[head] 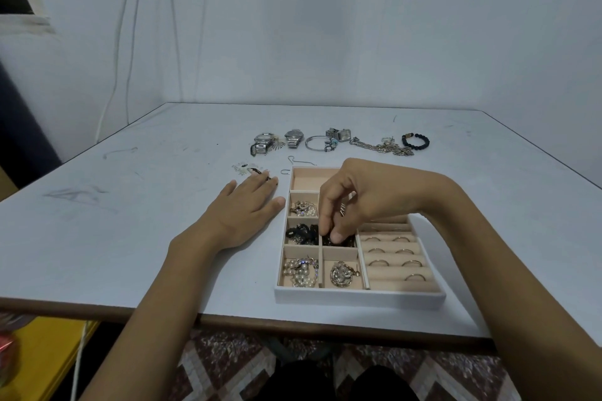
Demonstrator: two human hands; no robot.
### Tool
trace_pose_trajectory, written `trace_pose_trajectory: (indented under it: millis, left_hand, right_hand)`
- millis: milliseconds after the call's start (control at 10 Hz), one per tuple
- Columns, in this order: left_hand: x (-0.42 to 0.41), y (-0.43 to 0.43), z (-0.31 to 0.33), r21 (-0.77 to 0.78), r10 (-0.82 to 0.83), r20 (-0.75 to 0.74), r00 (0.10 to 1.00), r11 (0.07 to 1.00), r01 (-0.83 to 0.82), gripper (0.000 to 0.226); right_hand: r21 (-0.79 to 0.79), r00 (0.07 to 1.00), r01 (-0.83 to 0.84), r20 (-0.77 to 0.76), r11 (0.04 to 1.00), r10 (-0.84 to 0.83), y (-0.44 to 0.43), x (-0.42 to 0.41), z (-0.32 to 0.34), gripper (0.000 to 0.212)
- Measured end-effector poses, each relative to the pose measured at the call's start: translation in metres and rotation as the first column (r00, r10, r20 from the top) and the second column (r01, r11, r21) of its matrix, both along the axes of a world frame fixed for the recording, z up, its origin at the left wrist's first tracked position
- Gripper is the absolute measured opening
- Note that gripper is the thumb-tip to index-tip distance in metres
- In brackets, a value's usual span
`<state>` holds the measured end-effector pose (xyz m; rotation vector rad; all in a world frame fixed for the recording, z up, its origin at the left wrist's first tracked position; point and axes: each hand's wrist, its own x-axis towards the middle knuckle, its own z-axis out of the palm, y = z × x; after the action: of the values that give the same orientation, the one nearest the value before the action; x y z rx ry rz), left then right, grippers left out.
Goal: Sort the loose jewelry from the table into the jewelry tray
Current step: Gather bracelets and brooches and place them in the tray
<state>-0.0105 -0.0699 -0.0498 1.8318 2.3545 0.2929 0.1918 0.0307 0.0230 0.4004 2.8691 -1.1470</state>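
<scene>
The white jewelry tray with a peach lining sits near the table's front edge. My right hand reaches down into a middle compartment, its fingertips pinching a dark jewelry piece there. My left hand rests flat on the table just left of the tray, fingers straight. Other compartments hold pearl pieces, a gold piece, black beads and several rings in the ring rolls. Loose on the table behind lie watches, a bangle, a chain and a black bead bracelet.
A white fan-shaped earring and two wire hooks lie just beyond my left fingertips. The top tray compartment shows only lining. The table's front edge runs close below the tray; a yellow surface sits lower left.
</scene>
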Motion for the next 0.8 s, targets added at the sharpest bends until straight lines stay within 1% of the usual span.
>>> trace_pose_trajectory:
  millis: [200, 300, 400, 500, 600, 700, 800]
  left_hand:
    - [0.000, 0.000, 0.001, -0.002, -0.003, -0.005, 1.000, 1.000, 0.003, 0.055]
    - [0.000, 0.001, 0.000, -0.009, -0.005, -0.005, 1.000, 1.000, 0.005, 0.056]
    - [0.000, 0.001, 0.001, -0.007, -0.005, -0.002, 1.000, 1.000, 0.005, 0.056]
    - [0.000, 0.001, 0.001, -0.009, -0.007, 0.000, 1.000, 1.000, 0.007, 0.056]
    - [0.000, 0.000, 0.001, -0.007, -0.010, -0.001, 1.000, 1.000, 0.010, 0.056]
    - [0.000, 0.000, 0.001, -0.005, -0.015, -0.003, 1.000, 1.000, 0.015, 0.056]
    - [-0.001, 0.001, 0.001, -0.004, -0.018, -0.006, 1.000, 1.000, 0.018, 0.055]
  right_hand:
    - [0.020, 1.000, -0.018, 0.026, 1.000, 0.018, 0.000, -0.002, -0.001, 0.015]
    - [0.004, 0.999, -0.040, 0.002, 0.999, 0.040, 0.002, 0.000, -0.001, 0.013]
    - [-0.058, 0.997, -0.033, -0.066, 0.998, 0.029, 0.004, 0.004, 0.004, 0.012]
    - [-0.140, 0.969, 0.072, -0.226, 0.988, -0.102, 0.013, 0.004, 0.010, 0.014]
    - [-0.204, 0.871, 0.290, -0.348, 0.935, -0.346, 0.043, -0.003, 0.006, 0.013]
    - [-0.030, 0.734, 0.596, -0.384, 0.803, -0.559, 0.087, -0.014, -0.009, 0.021]
    - [0.233, 0.599, 0.800, -0.367, 0.553, -0.712, 0.124, -0.014, -0.023, 0.037]
